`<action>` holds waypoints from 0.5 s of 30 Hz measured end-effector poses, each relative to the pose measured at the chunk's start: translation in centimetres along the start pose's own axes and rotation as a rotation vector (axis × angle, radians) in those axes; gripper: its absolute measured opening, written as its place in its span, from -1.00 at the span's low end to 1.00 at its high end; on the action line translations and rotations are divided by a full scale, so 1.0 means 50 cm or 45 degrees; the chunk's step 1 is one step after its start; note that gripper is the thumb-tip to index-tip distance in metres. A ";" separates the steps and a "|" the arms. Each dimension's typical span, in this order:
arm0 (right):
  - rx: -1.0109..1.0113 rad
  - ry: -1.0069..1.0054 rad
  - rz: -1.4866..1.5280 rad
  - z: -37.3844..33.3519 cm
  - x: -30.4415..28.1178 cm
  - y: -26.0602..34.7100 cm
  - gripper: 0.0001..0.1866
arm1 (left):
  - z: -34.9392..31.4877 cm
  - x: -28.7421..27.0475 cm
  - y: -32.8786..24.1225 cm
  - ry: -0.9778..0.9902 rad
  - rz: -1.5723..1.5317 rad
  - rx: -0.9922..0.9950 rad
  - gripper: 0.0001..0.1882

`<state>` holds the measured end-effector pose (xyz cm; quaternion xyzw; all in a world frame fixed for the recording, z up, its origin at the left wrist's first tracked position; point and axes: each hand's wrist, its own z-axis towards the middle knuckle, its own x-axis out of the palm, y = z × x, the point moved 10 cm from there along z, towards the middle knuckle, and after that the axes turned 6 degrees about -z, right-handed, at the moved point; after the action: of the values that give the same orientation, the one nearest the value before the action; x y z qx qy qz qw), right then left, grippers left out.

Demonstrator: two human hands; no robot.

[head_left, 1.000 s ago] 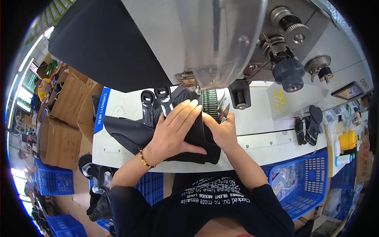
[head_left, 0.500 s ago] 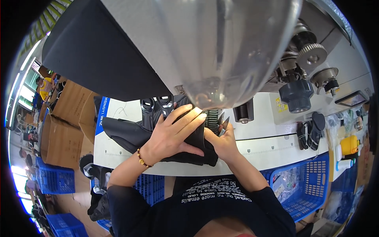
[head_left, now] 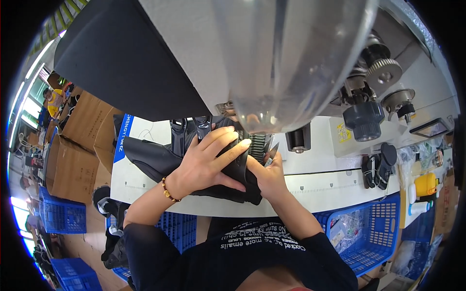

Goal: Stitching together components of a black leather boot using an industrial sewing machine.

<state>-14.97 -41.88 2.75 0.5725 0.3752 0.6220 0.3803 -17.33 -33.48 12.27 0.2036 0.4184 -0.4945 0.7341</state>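
A black padded piece [head_left: 150, 157] with glossy black plastic fittings [head_left: 178, 133] lies on the white sewing machine bed, bunched under the machine head. My left hand [head_left: 204, 160] rests over it, fingers stretched across and thumb spread toward me. At its right side my right hand [head_left: 269, 177] is closed around small pointed thread snips [head_left: 273, 153], whose blades stick out past the fingers. The right thumb touches the edge of the black piece. Next to the fingertips shows a dark ribbed strip [head_left: 257, 145]. The needle area is hidden behind a clear plastic shield [head_left: 291, 63].
Tension knobs [head_left: 364, 119] jut from the machine at right. Black straps [head_left: 378, 167] lie on the bed's right end. Blue baskets [head_left: 374, 233] stand below the edge; cardboard boxes [head_left: 80, 165] are at left. A yellow bottle [head_left: 426, 185] stands far right. Another person [head_left: 53, 102] is far left.
The view has shifted slightly, so the bed and both hands appear a little further left. Both hands keep nearly the same pose on the black piece.
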 end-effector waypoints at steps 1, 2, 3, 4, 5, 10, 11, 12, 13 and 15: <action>0.031 -0.005 0.006 0.001 -0.005 -0.006 -0.94 | 0.002 0.000 -0.002 0.002 -0.003 0.003 -0.18; 0.061 -0.011 0.013 0.003 -0.009 -0.010 -0.94 | 0.005 0.002 0.001 0.010 -0.016 -0.028 -0.17; 0.062 -0.011 0.015 0.005 -0.008 -0.007 -0.94 | 0.006 0.002 0.004 0.017 -0.027 -0.062 -0.15; 0.058 -0.001 0.018 0.006 -0.005 -0.002 -0.93 | 0.007 0.001 0.003 0.019 -0.027 -0.062 -0.15; 0.054 0.009 0.020 0.007 -0.003 0.002 -0.92 | 0.008 0.001 0.005 0.025 -0.030 -0.070 -0.15; 0.084 0.023 0.005 0.009 -0.003 0.003 -0.87 | 0.013 0.003 0.009 0.053 -0.036 -0.089 -0.14; 0.104 -0.034 0.014 0.012 -0.008 0.004 -0.90 | 0.018 0.004 0.015 0.072 -0.060 -0.132 -0.14; 0.101 -0.037 0.014 0.017 -0.010 0.006 -0.90 | 0.024 0.006 0.020 0.089 -0.085 -0.172 -0.14; 0.081 -0.055 -0.002 0.022 -0.016 0.011 -0.89 | 0.028 0.005 0.019 0.089 -0.087 -0.168 -0.14; 0.058 -0.072 -0.016 0.024 -0.024 0.015 -0.89 | 0.033 0.004 0.026 0.090 -0.096 -0.209 -0.14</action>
<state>-13.72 -43.25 3.01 0.5958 0.3821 0.5945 0.3816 -15.47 -34.19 12.89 0.1441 0.4905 -0.4784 0.7140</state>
